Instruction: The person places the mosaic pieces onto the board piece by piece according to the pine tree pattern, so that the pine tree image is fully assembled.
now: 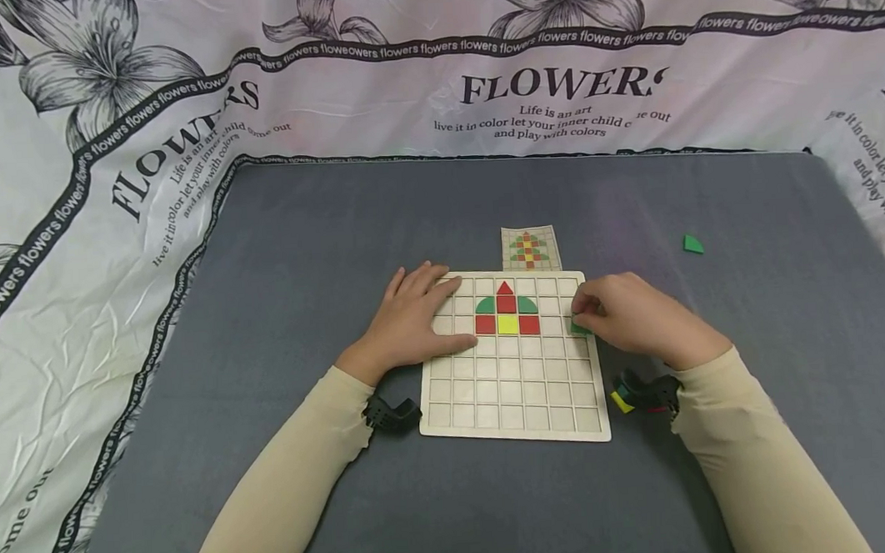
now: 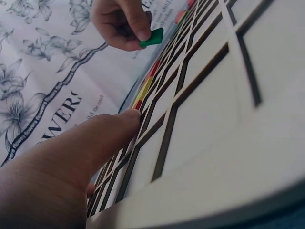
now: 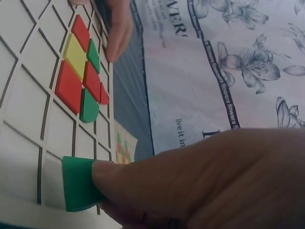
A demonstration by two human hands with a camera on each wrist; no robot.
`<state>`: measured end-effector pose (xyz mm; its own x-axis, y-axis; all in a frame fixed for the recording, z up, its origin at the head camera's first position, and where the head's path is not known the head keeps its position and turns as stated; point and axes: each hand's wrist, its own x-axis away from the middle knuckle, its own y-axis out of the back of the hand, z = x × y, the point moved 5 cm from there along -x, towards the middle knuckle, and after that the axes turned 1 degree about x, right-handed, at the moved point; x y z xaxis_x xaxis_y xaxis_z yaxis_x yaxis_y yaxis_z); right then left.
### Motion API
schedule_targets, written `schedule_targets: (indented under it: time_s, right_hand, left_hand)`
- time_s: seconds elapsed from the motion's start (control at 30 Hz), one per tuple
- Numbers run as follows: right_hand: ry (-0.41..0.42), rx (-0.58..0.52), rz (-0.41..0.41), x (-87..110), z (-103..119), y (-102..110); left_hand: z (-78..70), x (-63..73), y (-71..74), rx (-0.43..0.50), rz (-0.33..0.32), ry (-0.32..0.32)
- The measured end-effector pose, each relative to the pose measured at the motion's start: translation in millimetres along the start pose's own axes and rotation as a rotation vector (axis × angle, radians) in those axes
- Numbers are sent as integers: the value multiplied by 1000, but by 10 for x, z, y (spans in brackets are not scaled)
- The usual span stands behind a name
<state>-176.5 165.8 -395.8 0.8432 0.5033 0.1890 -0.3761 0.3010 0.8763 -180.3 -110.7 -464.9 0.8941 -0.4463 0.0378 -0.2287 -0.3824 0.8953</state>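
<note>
A pale grid board (image 1: 522, 402) lies on the grey table. My left hand (image 1: 407, 324) rests over its left edge, fingers spread and thumb across the squares. Near the upper middle of the board sit a red triangle (image 1: 505, 289), a red square (image 1: 506, 304) flanked by green quarter-circle tiles (image 1: 485, 307), and a lower row of two red squares around a yellow square (image 1: 508, 324). My right hand (image 1: 640, 316) pinches a green tile with a curved edge (image 3: 78, 183) between thumb and fingers, over the board's right edge. Part of that tile is hidden by the thumb.
Behind the board lies a small pattern card (image 1: 529, 248) with a tree of coloured shapes. A loose green tile (image 1: 692, 244) is at the back right. A yellow piece (image 1: 622, 401) shows partly beneath the right wrist strap (image 1: 651, 391). Flower-printed cloth (image 1: 373, 105) surrounds the table.
</note>
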Motion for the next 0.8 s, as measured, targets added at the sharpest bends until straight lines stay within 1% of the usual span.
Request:
schedule_targets:
  time_s: [0.13, 0.27, 0.4, 0.57, 0.8]
  right_hand:
    - [27, -8, -5, -39, 27, -15]
    - [54, -24, -7, -97, 66, -31]
    - [56, -47, 3, -152, 82, -64]
    - [49, -65, 10, -195, 66, -110]
    - [77, -78, 6, -230, 86, -160]
  left_hand:
    - [-2, -7, -28, 4, 17, -8]
    - [22, -23, -31, -22, 9, 1]
    - [40, -26, -26, -29, 3, 9]
    - [40, -26, -22, -23, 9, 4]
    - [35, -22, -7, -15, 9, 0]
